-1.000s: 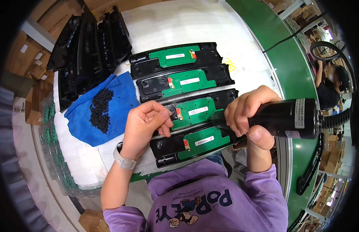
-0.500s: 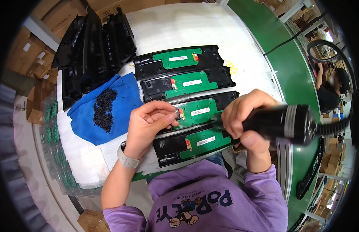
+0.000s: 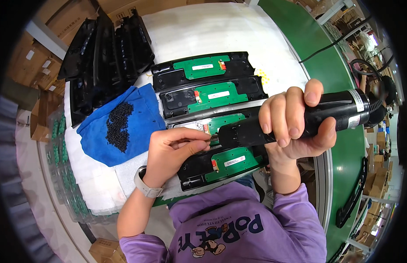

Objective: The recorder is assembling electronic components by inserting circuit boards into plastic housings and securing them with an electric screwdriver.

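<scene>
My right hand (image 3: 295,118) grips a black electric screwdriver (image 3: 245,133), held almost level with its bit pointing left. At the bit's tip, the thumb and fingers of my left hand (image 3: 168,147) are pinched together; whatever is between them is too small to make out. Both are over the third of several black plastic panels, whose green circuit board (image 3: 229,120) is partly covered by the screwdriver. Nearest me lies another panel with a green board (image 3: 232,161) and a red-and-white connector. Left of my hands, a heap of small black screws (image 3: 119,127) rests on a blue cloth (image 3: 144,105).
Farther back lie two similar panels with boards (image 3: 216,94). Black plastic housings (image 3: 105,57) are stacked at the far left. Small yellow bits (image 3: 262,76) dot the white covering. A green bench surface (image 3: 306,52) runs along the right, and a person (image 3: 383,94) is beyond it.
The screwdriver has swung level and moved left, its bit reaching my left fingertips. My left hand has shifted slightly right and nearer me, still pinched.
</scene>
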`<action>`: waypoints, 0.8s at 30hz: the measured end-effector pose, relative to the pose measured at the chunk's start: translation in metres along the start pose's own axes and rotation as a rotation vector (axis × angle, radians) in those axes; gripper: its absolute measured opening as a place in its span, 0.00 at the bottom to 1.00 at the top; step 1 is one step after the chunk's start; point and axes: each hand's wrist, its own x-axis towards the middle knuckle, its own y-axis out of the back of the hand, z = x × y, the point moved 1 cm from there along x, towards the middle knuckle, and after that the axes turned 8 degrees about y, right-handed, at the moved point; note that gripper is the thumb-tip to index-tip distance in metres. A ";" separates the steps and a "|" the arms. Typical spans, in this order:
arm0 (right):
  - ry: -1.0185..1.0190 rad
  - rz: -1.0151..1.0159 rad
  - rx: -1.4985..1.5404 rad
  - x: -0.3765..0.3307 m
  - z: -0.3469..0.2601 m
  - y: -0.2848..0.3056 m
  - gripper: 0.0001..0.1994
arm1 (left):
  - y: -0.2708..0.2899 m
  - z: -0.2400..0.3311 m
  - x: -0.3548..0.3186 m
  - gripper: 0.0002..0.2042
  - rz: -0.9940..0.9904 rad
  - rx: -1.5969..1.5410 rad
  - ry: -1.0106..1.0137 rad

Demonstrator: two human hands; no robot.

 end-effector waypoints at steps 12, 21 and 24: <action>-0.031 0.180 -0.066 -0.003 -0.002 -0.004 0.14 | -0.007 -0.003 0.000 0.07 0.011 0.003 -0.047; -0.111 0.271 0.048 -0.010 -0.012 0.009 0.15 | -0.018 0.008 -0.002 0.17 -0.029 0.186 -0.105; -0.089 0.123 -0.158 -0.007 -0.033 0.017 0.15 | -0.011 0.016 0.005 0.22 0.072 0.821 -0.561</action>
